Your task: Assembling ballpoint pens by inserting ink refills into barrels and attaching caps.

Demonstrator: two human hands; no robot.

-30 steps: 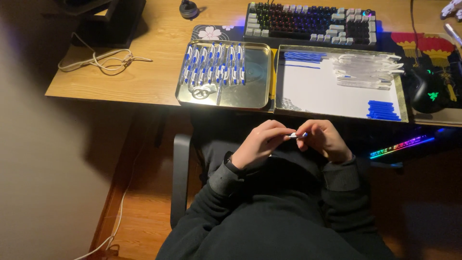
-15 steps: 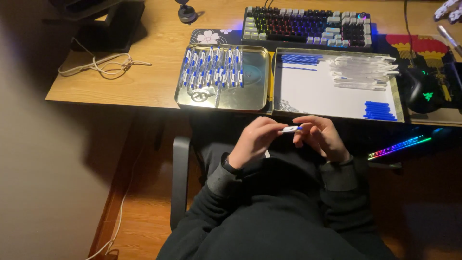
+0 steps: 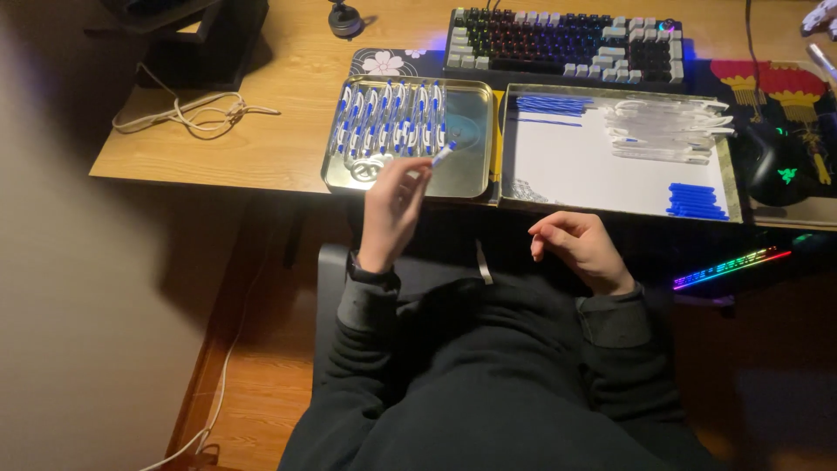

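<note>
Room dim. Wooden surface (image 3: 261, 148) far, lit from above. Wood floor (image 3: 253, 392) near left, a cable (image 3: 205, 419) across it. Plain wall (image 3: 78, 305) left, shadowed. Coloured light strip (image 3: 731, 266) right.

pen (image 3: 444, 154): small white-and-blue piece, sitting tilted at the left hand's (image 3: 392, 209) fingertips, hovering over the metal tray (image 3: 466, 179) in the upper middle of the frame.
pen state: being pinched, off the tray floor.
</note>
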